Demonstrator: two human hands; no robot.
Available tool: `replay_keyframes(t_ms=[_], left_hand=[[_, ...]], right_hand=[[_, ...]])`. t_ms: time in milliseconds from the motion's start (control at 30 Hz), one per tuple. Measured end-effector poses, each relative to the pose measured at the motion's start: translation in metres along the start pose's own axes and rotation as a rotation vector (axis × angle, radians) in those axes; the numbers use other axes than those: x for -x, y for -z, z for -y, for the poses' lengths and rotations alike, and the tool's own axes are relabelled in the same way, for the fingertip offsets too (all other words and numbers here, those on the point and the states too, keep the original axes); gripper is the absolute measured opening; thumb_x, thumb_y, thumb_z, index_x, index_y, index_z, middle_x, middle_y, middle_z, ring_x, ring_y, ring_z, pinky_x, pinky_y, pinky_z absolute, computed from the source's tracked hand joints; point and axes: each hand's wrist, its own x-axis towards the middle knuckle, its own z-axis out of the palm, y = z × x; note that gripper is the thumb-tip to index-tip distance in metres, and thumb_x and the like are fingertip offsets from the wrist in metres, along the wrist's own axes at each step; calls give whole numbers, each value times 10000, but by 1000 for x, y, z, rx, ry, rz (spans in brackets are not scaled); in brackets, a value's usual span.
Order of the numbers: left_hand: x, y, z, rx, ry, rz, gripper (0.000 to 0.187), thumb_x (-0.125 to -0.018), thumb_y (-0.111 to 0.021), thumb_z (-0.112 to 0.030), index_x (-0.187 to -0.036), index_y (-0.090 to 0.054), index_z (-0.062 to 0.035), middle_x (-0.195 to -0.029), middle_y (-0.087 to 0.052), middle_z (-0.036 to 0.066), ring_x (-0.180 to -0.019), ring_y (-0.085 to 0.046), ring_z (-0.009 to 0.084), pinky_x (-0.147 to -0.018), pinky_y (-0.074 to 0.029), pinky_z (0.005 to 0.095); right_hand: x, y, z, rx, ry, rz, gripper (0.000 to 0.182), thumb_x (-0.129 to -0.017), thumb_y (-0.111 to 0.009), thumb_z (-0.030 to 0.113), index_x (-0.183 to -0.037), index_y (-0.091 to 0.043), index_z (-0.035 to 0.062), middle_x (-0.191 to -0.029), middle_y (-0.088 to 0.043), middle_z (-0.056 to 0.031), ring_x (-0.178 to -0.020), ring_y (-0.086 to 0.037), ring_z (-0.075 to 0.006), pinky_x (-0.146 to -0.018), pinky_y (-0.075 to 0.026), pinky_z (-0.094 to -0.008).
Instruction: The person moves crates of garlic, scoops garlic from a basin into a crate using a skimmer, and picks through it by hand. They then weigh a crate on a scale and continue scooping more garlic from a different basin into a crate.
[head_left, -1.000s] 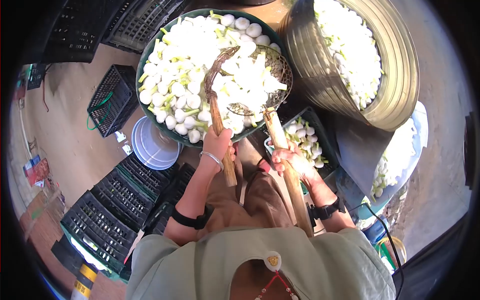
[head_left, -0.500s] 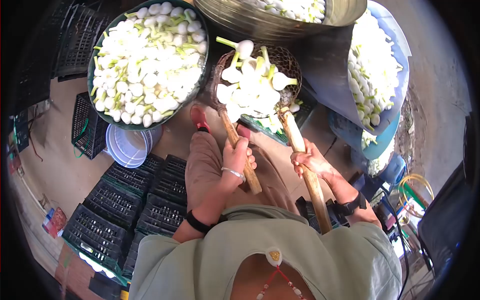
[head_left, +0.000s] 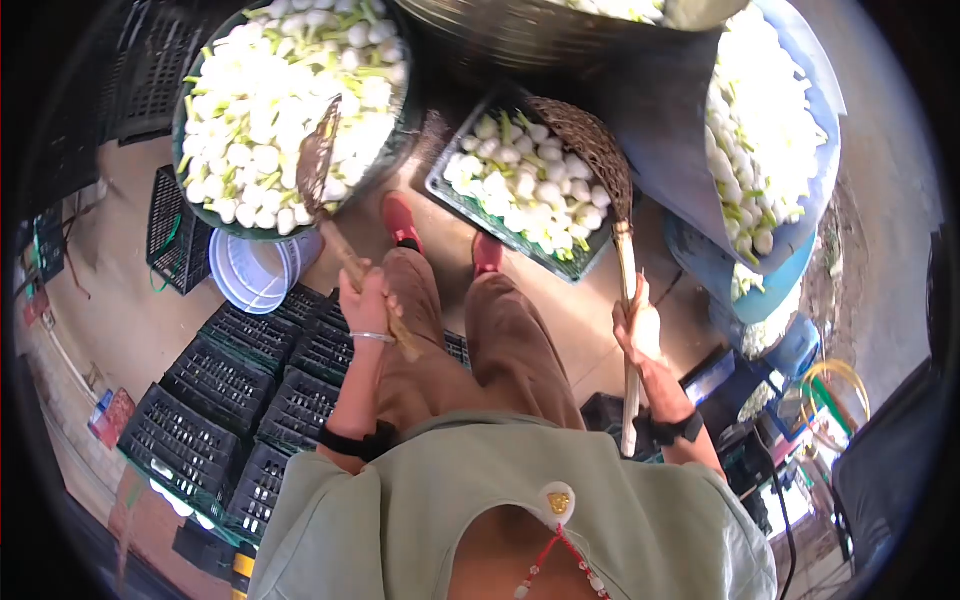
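My left hand [head_left: 368,302] is closed around the short wooden handle of a mesh strainer [head_left: 318,160]. That strainer's scoop is on edge over the round tub [head_left: 180,200] of white bulbs with short green stems [head_left: 265,130]. In my right hand [head_left: 640,325] is the wooden handle of a second mesh strainer [head_left: 590,140], its scoop tilted on edge above the right side of a dark green crate [head_left: 440,188]. White bulbs [head_left: 530,180] with green stems lie in this crate, in front of my feet. Neither scoop holds visible bulbs.
A large metallic vessel [head_left: 520,40] with bulbs stands at the front. To its right, a curved bluish sheet [head_left: 650,140] borders more bulbs [head_left: 765,130]. Stacked black crates [head_left: 220,375], a white bucket [head_left: 255,275] and another black crate [head_left: 180,235] are on the left.
The bulbs cupped between the two strainers have dropped into the crate. The strainers have parted: the left one swung left over the tub, the right one moved right and tipped up.
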Motion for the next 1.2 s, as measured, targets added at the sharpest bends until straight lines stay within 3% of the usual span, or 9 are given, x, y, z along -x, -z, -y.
replay_keyframes(t_ms=[267, 433, 533, 633, 767, 933, 1000, 1100, 1200], left_hand=[[-118, 43, -47, 237, 131, -379, 267, -793, -532, -119, -938, -308, -124, -568, -381, 43, -389, -391, 150, -321, -360, 311], [-169, -3, -39, 466, 286, -419, 183, -814, -501, -168, -865, -346, -86, -514, -358, 41, -369, -375, 162, -318, -366, 337], [-218, -25, 9, 365, 41, -591, 135, -783, -501, -170, -759, -406, -77, -530, -376, 34, -392, -385, 155, -344, -360, 325], [-204, -9, -34, 603, 387, -308, 147, -789, -490, -169, -874, -455, -54, -605, -426, 53, -408, -398, 157, -379, -378, 329], [-205, 48, -53, 696, 601, 22, 125, -775, -531, -198, -738, -434, -130, -557, -372, -29, -420, -381, 100, -394, -343, 254], [-272, 58, -60, 750, 679, 243, 178, -796, -549, -266, -736, -436, -142, -548, -384, -23, -430, -400, 92, -397, -350, 236], [-274, 73, -62, 754, 712, 385, 187, -797, -548, -270, -733, -429, -140, -542, -389, -17, -434, -407, 89, -396, -355, 234], [-254, 80, -85, 508, 660, 238, 151, -798, -528, -226, -757, -450, -104, -526, -408, 10, -397, -401, 125, -370, -359, 273], [-272, 61, -87, 214, 460, 76, 136, -789, -515, -197, -783, -459, -74, -528, -439, 45, -373, -431, 171, -346, -369, 307]], right_hand=[[-104, -11, 233, -265, 214, 188, 525, -799, -579, 97, -1245, -308, 46, -658, -562, -178, -555, -565, -303, -534, -452, -360], [-200, -118, 342, 130, 234, 220, 439, -760, -551, 78, -1085, -324, -110, -664, -599, -211, -620, -619, -348, -529, -504, -400], [-238, -148, 392, 160, 191, 280, 430, -733, -578, 116, -1031, -368, -112, -746, -606, -249, -735, -622, -384, -649, -522, -397], [-259, -155, 364, 58, 258, 338, 461, -719, -576, 118, -1059, -365, -111, -771, -589, -260, -713, -622, -376, -643, -508, -400], [-243, -101, 354, -73, 83, 491, 410, -690, -560, 74, -1035, -417, -95, -735, -548, -185, -614, -588, -261, -534, -484, -364], [-250, -146, 382, -247, 39, 489, 316, -683, -566, 87, -932, -451, -70, -685, -533, -127, -523, -545, -229, -444, -449, -334], [-242, -133, 376, -634, -122, 704, 412, -717, -553, 67, -1070, -366, -32, -658, -497, -68, -419, -501, -139, -346, -421, -278], [-226, -92, 389, -685, -416, 765, 321, -738, -542, 39, -1012, -377, 13, -618, -467, -31, -428, -483, -118, -349, -408, -261], [-232, -137, 380, -894, -296, 888, 274, -742, -546, 35, -966, -387, 32, -608, -465, -29, -433, -477, -122, -361, -411, -263]])
